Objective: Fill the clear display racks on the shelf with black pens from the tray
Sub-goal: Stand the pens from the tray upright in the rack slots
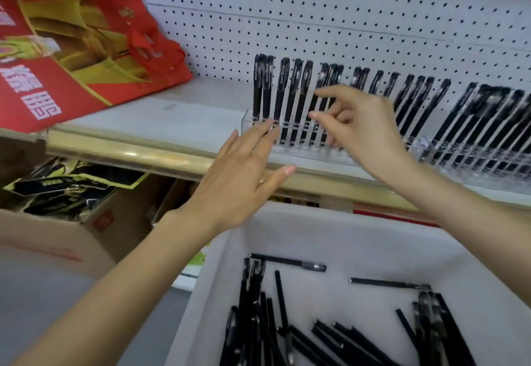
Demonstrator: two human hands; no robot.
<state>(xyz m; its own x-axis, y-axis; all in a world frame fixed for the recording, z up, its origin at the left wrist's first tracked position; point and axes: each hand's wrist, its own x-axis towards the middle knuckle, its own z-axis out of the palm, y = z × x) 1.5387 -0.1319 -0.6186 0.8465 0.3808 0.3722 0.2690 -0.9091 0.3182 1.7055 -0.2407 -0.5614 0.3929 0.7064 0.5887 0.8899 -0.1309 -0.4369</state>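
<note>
1. The left hand point(238, 164) is flat, its fingers straight and slightly spread. The fingertips reach the left end of the clear rack point(247, 120), and the hand holds nothing.
2. The right hand point(365, 136) has thumb and forefinger apart, just in front of the standing pens point(283, 92), with no pen visibly between them.
3. Loose pens point(287, 262) lie below both wrists in the white tray point(301, 222).
4. Each pen looks light, stiff and smooth, so probably slippery. Pinch it mid-barrel, below the cap.
5. The rack is hard, glossy acrylic with narrow slots, and would likely slide if pushed.
</note>
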